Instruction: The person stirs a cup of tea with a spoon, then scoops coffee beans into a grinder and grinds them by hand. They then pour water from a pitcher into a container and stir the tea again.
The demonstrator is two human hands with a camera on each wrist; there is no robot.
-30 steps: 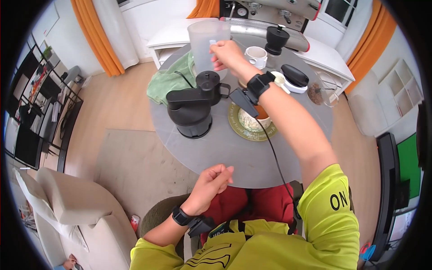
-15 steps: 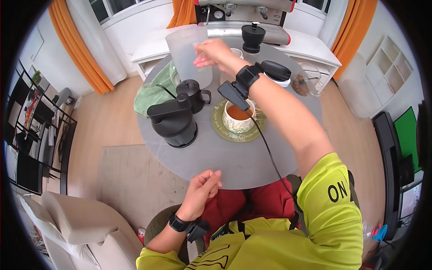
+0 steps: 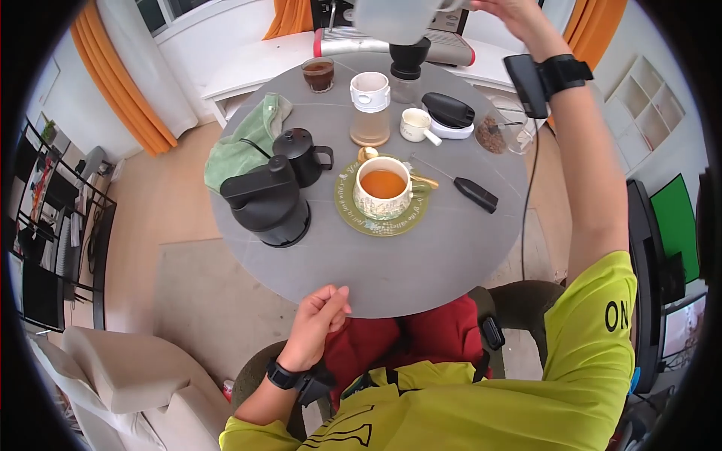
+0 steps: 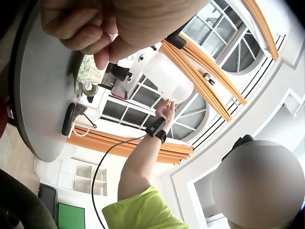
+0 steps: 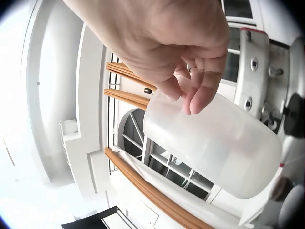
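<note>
My right hand is raised over the far right side of the table, its fingers pinching the handle of a translucent plastic pitcher. In the right wrist view the pitcher is in the air, and no drink shows inside it. Near the table's front edge, my left hand hangs loosely curled with nothing in it. Between the hands, a patterned cup of orange-brown drink stands on a green saucer with a gold spoon beside the cup.
Left on the round grey table stand a black kettle, a black lidded pot and a green cloth. Farther back are a glass of brown drink and a black-topped grinder. A black-handled whisk lies right.
The pitcher, earlier at the back of the table beside the green cloth, has gone up and right in my right hand. The glass of brown drink now shows. My left hand stays near the front edge.
</note>
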